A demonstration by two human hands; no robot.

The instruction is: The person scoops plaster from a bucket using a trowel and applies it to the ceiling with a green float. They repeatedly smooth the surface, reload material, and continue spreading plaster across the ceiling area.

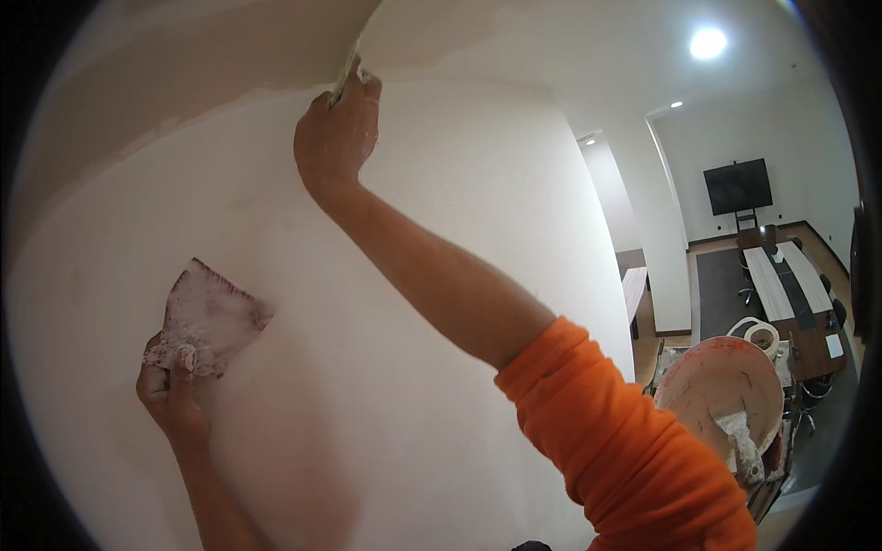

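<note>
My right hand (338,138) is raised high and closed around a thin, flat blade-like tool (354,55), seen edge-on. The tool meets the surface where the white wall (432,211) joins the damp-looking beige band (239,55) above. Its handle is hidden in my fingers. Lower on the left, my left hand (177,399) grips a flat, square-cornered plate (211,308), purplish at its edges and smeared with white putty. More putty clings to the thumb and fingers of that hand.
At the lower right a pinkish putty-stained bucket (675,386) holds a putty-crusted scraper (742,445). A roll of tape (762,339) lies beside it. Beyond stand a long table (767,285), chairs, and a screen (738,186) on a stand.
</note>
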